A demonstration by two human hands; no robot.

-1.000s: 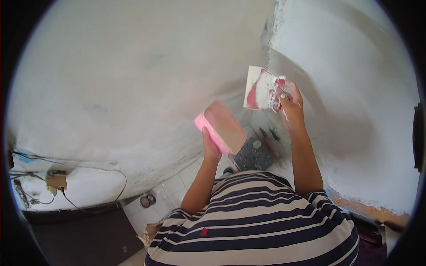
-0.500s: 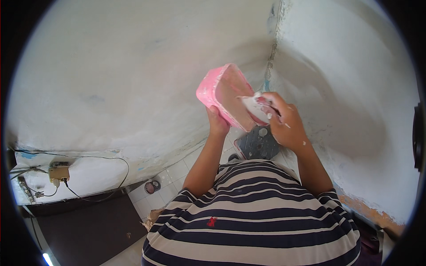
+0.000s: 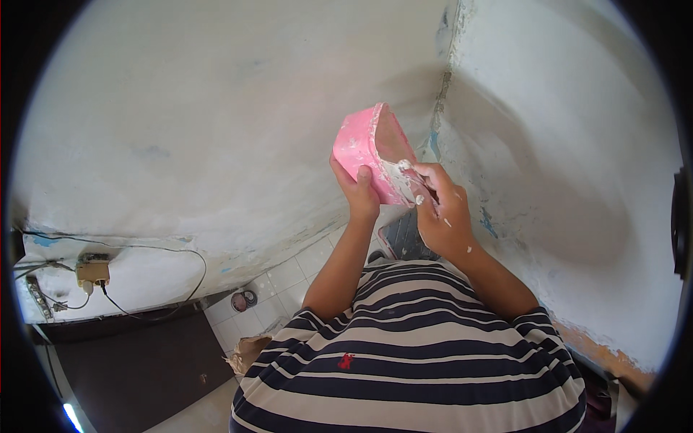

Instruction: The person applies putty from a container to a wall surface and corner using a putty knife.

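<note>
A pink plastic tub [image 3: 355, 146], smeared with white putty along its rim and side, is tilted in front of me with its opening toward the right. My left hand [image 3: 359, 191] grips it from below and the left, thumb on the near side. In my closed right hand [image 3: 449, 218] is a putty knife, its handle mostly hidden by the fingers. The putty knife's blade [image 3: 399, 178] is coated with white putty and lies at the tub's near right rim. Specks of putty dot the right hand and wrist.
Patchy plastered walls [image 3: 216, 108] meet in a rough corner [image 3: 442, 86] ahead. Cables run to a beige socket box [image 3: 92, 273] at the left, above a dark panel [image 3: 144, 368]. A grey ribbed surface [image 3: 408, 237] and a small round item [image 3: 244, 299] lie low by the tiled floor [image 3: 283, 274].
The putty knife has come from inside the tub to its near rim, my right hand shifting left. My left hand has turned the tub, so more of its outer side shows.
</note>
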